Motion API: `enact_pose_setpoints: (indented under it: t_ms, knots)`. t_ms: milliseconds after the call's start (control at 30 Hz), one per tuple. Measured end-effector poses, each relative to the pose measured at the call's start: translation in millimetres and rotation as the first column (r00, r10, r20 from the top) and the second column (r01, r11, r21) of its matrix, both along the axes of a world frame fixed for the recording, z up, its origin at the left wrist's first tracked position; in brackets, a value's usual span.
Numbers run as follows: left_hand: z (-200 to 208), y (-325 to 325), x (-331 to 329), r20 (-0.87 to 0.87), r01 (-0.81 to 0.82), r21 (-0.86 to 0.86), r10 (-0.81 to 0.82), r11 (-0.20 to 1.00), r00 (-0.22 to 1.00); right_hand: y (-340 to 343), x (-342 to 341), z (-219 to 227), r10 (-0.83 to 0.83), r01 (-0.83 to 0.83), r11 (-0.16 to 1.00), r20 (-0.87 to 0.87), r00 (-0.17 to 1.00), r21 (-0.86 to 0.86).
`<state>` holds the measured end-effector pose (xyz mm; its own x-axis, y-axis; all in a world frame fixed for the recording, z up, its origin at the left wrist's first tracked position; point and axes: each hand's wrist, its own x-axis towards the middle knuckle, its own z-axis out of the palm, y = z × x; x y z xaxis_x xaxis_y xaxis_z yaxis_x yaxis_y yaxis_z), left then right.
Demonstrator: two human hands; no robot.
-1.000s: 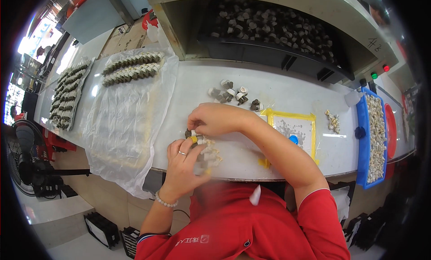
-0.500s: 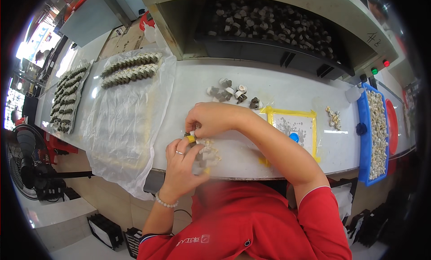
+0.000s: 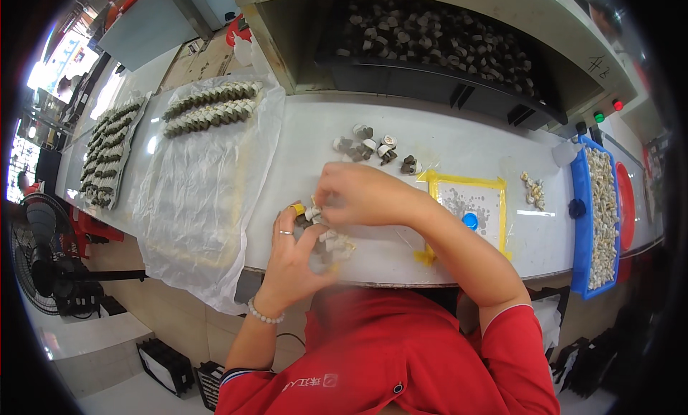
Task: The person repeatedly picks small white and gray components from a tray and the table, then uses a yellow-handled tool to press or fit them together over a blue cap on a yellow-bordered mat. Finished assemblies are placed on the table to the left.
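My left hand (image 3: 290, 254), with a ring and yellow finger covers, curls around several small white-and-dark-grey capped parts (image 3: 335, 244) over the worktable (image 3: 390, 250). One such part shows at its fingertips. My right hand (image 3: 351, 193) meets it from above. Its fingers are bent together and blurred, and whatever they pinch is hidden. Beyond my hands a loose group of the same kind of parts (image 3: 364, 144) lies on the table.
At left, rows of parts (image 3: 211, 114) lie on a translucent sheet (image 3: 193, 178). A dark bin (image 3: 430, 82) of parts stands in the far recess. To the right are a yellow-taped square (image 3: 503, 214) with a blue cap (image 3: 469, 221), and a blue tray (image 3: 582, 221) of pale parts.
My right hand has shifted slightly right, away from the left fingertips. My left fingers have straightened a little, so the white-and-grey part between the hands shows more.
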<state>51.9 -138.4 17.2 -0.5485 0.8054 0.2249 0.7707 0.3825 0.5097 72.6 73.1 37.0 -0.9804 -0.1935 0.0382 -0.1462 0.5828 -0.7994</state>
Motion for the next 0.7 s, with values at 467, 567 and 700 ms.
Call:
enact_pose_setpoints:
  t_ms: [467, 567, 700]
  knots:
    - [5, 4, -4, 0.021, 0.03, -0.007, -0.03, 1.0, 0.999, -3, 36, 12, -0.249, 0.242, 0.969, -0.245, 0.937, -0.058]
    - [5, 7, -3, -0.034, 0.018, -0.043, -0.02, 0.999, 0.999, 8, 93, 40, -0.126, 0.124, 0.99, -0.021, 0.992, -0.07]
    - [8, 10, -3, -0.04, 0.018, -0.065, -0.021, 0.998, 0.999, 32, 192, 44, 0.152, -0.076, 0.982, 0.492, 0.857, -0.172]
